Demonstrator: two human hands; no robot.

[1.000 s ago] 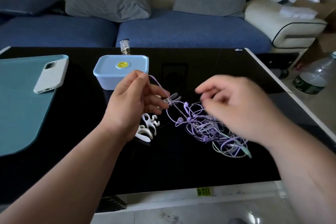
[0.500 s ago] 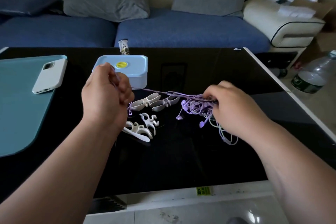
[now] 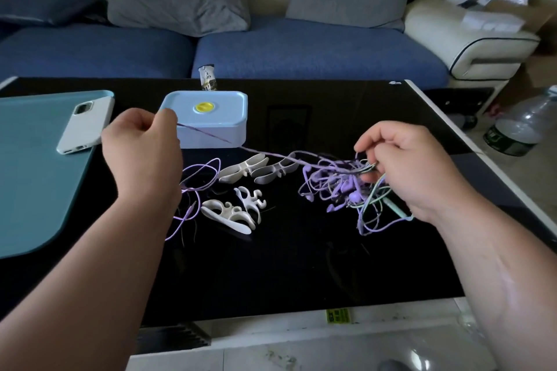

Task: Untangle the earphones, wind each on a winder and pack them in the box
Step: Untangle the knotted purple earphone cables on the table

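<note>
A tangle of purple and pale green earphones (image 3: 343, 187) lies on the black table (image 3: 301, 265) right of centre. My right hand (image 3: 404, 166) pinches the top of the tangle. My left hand (image 3: 141, 147) grips one purple cable (image 3: 265, 153), which runs taut from it across to the tangle; a slack loop with the plug (image 3: 193, 208) hangs below this hand. Several white winders (image 3: 238, 208) lie between my hands. The light blue box (image 3: 208, 117) with a yellow knob on its lid stands shut behind them.
A white phone (image 3: 84, 123) lies on a teal mat (image 3: 36, 166) at the left. A small packet (image 3: 207, 78) stands behind the box. A blue sofa with grey cushions runs along the far edge. A plastic bottle (image 3: 521, 126) stands on the floor at the right.
My left hand has pulled a purple cable out to the left, drawing it taut and leaving a loose loop below. My right hand has closed on the tangle and lifted its top.
</note>
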